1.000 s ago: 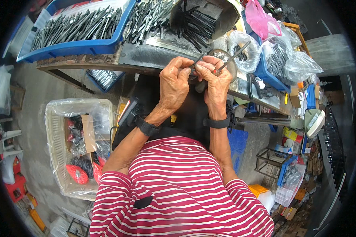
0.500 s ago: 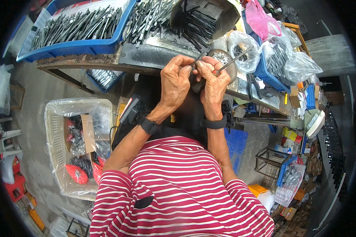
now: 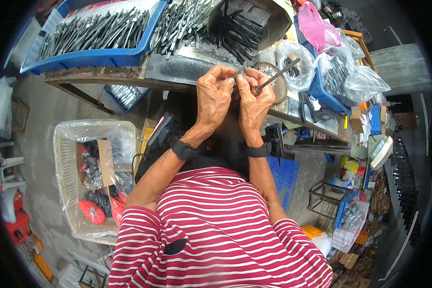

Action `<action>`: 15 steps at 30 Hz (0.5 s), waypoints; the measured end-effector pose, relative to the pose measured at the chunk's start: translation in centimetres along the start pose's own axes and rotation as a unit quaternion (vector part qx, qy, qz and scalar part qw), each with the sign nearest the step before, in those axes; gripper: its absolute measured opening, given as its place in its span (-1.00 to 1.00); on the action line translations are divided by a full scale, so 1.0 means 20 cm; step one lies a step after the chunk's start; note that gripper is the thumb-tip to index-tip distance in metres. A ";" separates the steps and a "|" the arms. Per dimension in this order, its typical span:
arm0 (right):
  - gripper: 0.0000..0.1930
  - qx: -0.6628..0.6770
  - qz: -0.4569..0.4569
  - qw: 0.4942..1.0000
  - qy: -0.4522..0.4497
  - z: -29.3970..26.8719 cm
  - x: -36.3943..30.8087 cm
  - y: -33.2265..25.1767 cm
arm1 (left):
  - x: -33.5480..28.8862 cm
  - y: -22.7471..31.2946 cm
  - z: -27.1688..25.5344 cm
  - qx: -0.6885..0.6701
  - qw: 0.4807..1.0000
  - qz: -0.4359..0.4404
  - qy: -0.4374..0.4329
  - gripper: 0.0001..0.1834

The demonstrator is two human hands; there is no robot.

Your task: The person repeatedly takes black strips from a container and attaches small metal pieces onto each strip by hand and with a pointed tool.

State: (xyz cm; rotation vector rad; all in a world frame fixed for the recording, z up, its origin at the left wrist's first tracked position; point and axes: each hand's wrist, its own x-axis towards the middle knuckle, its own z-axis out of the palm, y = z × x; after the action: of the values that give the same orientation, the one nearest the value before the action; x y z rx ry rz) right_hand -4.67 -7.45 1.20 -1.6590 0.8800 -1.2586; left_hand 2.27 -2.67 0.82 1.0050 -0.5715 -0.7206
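Far left, low: a white basket [image 3: 67,192] lined with clear plastic, holding red and black parts, sits on the floor beside your left arm. Upper left: a blue tray [image 3: 96,56] full of grey metal rods rests on the bench [image 3: 105,74]; a second heap of rods [image 3: 180,21] lies just right of it, and under the bench a smaller blue bin [image 3: 125,96] holds more. Centre: your left hand [image 3: 215,96], a black band at the wrist, is curled shut, thumb and fingertips pinching a small grey metal piece [image 3: 240,72] held up over the bench edge; how much of the piece lies inside the grip you cannot tell. Touching it, your right hand [image 3: 255,101], also with a black wristband, is closed around a thin dark rod [image 3: 278,74] whose free end slants up and to the right, away from the fingers. The two hands meet thumb to thumb, with the piece between them. Behind them: a round metal bowl [image 3: 273,77], partly hidden by your right hand. Above: an open box [image 3: 254,19] of black sticks. Right: clear bags [image 3: 360,81] of metal parts, a pink bag [image 3: 317,26], a second blue bin [image 3: 321,91], and black pliers [image 3: 306,105] lying on the bench. Far right, low: a wire crate [image 3: 326,197] and small boxes on the floor.
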 end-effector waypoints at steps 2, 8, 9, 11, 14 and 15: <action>-0.79 -0.016 -0.019 1.000 0.008 0.00 0.01 0.01 | 0.01 0.00 0.00 0.002 1.000 -0.004 0.002 -0.88; -0.77 0.118 0.065 0.991 0.008 0.00 0.02 -0.04 | 0.01 -0.01 0.00 -0.111 0.992 -0.057 -0.012 -0.89; -0.76 0.138 0.074 0.988 0.011 0.00 0.02 -0.04 | 0.02 -0.02 -0.01 -0.102 0.993 -0.055 -0.009 -0.88; -0.74 0.070 0.045 0.996 -0.021 -0.01 0.01 -0.03 | 0.02 -0.02 -0.03 -0.094 0.994 -0.051 -0.006 -0.88; -0.72 0.154 0.094 0.983 -0.024 -0.02 0.03 -0.03 | 0.01 0.03 -0.04 -0.113 0.991 -0.060 -0.042 -0.86; -0.71 0.214 0.124 0.969 -0.022 -0.03 0.04 -0.03 | 0.01 0.02 -0.04 -0.112 0.991 -0.060 -0.041 -0.86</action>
State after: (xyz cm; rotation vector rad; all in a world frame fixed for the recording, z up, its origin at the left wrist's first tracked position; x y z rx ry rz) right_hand -5.07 -8.19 2.09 -1.1910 0.7042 -1.1375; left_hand 3.10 -2.33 0.94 0.8077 -0.4918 -0.9147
